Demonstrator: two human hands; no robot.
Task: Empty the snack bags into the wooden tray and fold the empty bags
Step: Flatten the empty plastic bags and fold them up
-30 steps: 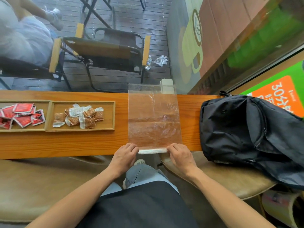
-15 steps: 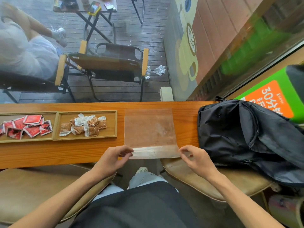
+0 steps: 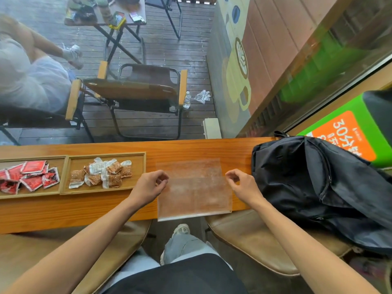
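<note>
While both bare hands sit over the wooden counter (image 3: 53, 211), I see the clear, empty plastic snack bag (image 3: 194, 188) lying flat at centre, folded over on itself w/ its near edge hanging just past the counter's front lip. The left hand (image 3: 148, 187) is at the bag's 9 o'clock edge: thumb and forefinger pinched narrow, tips at or on the folded layer's left corner. I can't tell whether film is actually caught between them. The right hand (image 3: 241, 185) is at the bag's 3 o'clock edge, thumb and forefinger curled close in a narrow pinch, other fingers loosely bent. It looks just beside the bag's right edge; contact isn't clear.

At 9 o'clock from the bag, well apart from the right hand and just beside the left, sits the shallow wooden tray w/ two compartments (image 3: 63, 177). The compartment nearer the bag holds small brown-and-white wrapped snack packets (image 3: 104, 172) in a loose pile. The far-left compartment holds small red wrapped snack packets (image 3: 29, 177), partly cut off by the frame edge.

At 3 o'clock a black fabric backpack (image 3: 318, 187) rests on the counter end and a tan padded seat (image 3: 254, 240), near the right wrist but not touching it.
</note>
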